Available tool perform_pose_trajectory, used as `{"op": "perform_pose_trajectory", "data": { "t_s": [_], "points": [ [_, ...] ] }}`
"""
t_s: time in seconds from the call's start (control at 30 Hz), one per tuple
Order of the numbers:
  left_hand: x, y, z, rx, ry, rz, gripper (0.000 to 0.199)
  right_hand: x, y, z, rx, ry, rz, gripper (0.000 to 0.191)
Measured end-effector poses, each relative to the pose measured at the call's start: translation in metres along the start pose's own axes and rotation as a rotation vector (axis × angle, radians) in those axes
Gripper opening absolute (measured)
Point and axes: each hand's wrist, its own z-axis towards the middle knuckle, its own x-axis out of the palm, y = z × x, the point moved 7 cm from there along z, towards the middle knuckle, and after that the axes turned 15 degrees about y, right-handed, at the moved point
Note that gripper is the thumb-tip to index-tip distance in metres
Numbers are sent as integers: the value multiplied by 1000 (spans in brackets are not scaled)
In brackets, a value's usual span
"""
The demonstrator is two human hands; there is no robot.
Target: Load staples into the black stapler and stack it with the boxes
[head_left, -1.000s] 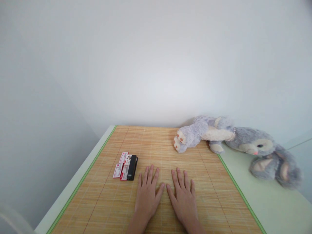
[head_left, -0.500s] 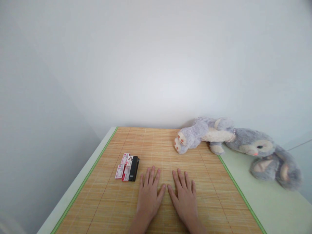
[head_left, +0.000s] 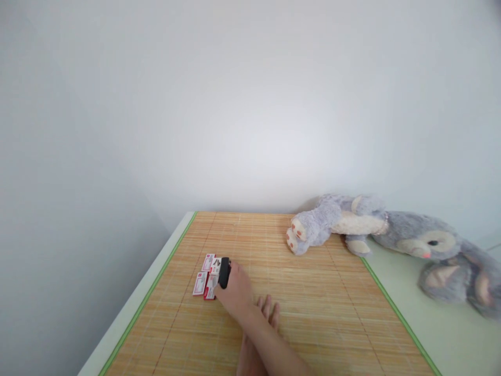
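Note:
My right hand (head_left: 236, 292) reaches leftward across my left arm and is closed around a black stapler (head_left: 224, 272). The stapler's top end shows beyond the fingers; the rest is hidden by the hand. Right beside it on the left lie several small white-and-red boxes, among them an upper-left box (head_left: 207, 262) and a lower-left box (head_left: 200, 283). My left hand (head_left: 268, 308) rests on the bamboo mat (head_left: 313, 313), fingers stretched out, partly covered by my right forearm. It holds nothing.
A grey plush rabbit (head_left: 360, 223) lies along the back right, its legs on the mat and its head on the pale table (head_left: 462, 334). Behind the table stands a white wall (head_left: 250, 104). Green edging (head_left: 148, 284) borders the mat.
My right hand has left the mat, crossed over my left arm and taken hold of the stapler. My left hand stays down. The view has shifted slightly.

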Motion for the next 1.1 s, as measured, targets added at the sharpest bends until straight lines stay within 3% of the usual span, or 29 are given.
{"op": "perform_pose_trajectory", "data": {
  "t_s": [0.07,0.13,0.3,0.37,0.53,0.7,0.8,0.97,1.1],
  "points": [
    [0,-1,-13,102,32,-67,57,-15,-13,-1,-11,8,-34,41],
    [-15,4,-24,124,30,-147,46,-36,-32,-7,-39,18,-67,35],
    [-79,38,-27,-240,-105,-197,47,-90,-79,-27,-116,101,-147,35],
    [-92,40,-15,-273,-115,-167,53,-104,-89,-33,-141,133,-166,36],
    [-93,28,13,-190,-95,-106,58,-112,-86,-32,-205,190,-177,33],
    [-88,25,15,-213,-93,-77,52,-106,-63,-16,-280,232,-138,25],
    [-87,27,14,-244,-82,-61,55,-124,-60,-21,-312,226,-97,25],
    [-90,27,15,-264,-86,-49,62,-179,-100,-57,-273,142,121,27],
    [-92,25,15,-263,-99,-59,62,-194,-154,-79,-138,87,243,33]
  ]
}}
